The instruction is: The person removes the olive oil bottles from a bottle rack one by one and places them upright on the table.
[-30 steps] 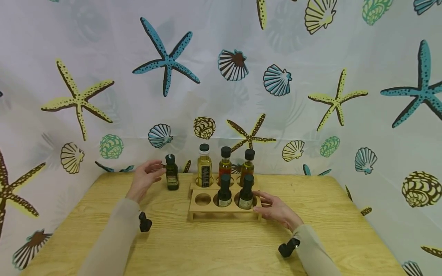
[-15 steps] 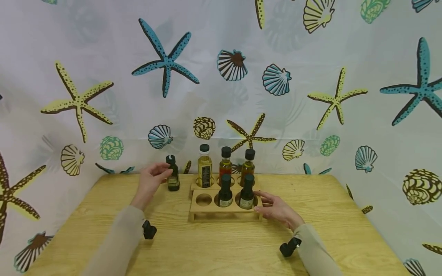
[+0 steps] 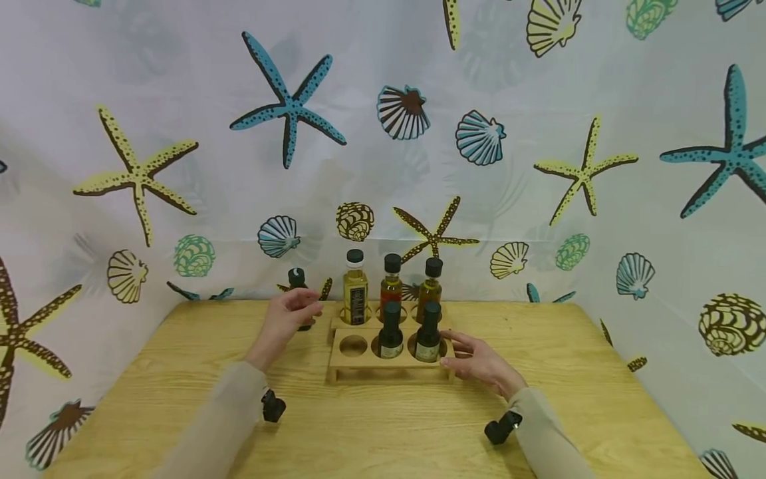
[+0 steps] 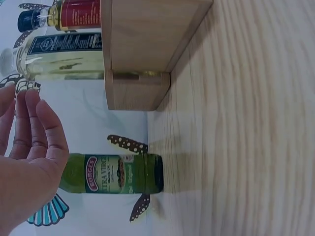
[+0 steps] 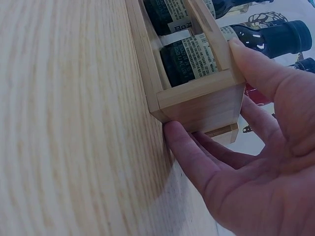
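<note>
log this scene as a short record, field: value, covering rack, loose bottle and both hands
rack: wooden, two rows of holes, standing on the table
back row, left to right: pale yellow bottle, red-labelled bottle, amber bottle
front row: empty hole at left, then two dark bottles
loose bottle: green, olive oil label, upright left of the rack
left hand: partly hides the loose bottle in the head view, holds nothing
right hand: grips the rack's right end

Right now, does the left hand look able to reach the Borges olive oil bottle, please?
Probably yes: the left hand is close to the Borges olive oil bottle, and nothing visible stands between them.
</note>
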A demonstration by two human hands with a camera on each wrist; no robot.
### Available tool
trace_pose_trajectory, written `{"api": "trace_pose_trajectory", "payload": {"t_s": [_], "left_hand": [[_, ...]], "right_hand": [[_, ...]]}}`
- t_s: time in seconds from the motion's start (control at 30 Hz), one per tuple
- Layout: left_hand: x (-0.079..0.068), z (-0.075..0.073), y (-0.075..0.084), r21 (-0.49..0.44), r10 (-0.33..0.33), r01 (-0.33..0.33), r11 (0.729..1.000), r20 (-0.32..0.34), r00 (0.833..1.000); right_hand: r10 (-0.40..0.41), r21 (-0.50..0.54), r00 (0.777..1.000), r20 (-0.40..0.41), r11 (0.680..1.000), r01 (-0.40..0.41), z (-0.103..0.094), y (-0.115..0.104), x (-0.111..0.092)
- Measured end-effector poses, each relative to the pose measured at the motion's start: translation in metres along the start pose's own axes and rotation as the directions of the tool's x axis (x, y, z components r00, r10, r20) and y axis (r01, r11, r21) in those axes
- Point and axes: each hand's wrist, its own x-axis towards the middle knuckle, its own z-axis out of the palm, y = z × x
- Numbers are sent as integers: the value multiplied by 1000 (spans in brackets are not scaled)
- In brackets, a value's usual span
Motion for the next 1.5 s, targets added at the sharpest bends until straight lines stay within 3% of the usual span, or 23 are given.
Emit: {"api": "trace_pose_trajectory", "payload": {"t_s": [0.53,1.5], "left_hand": [[2,36,2,-89,-20,22,996,25,1000],[-7,73,0,-131,18,0,991,143,990]], "right_hand": [[-6,-3,1000,-6,1000,6,-1,0,-2],[4,12,1000,-6,1000,-4,1,-1,-2]]}}
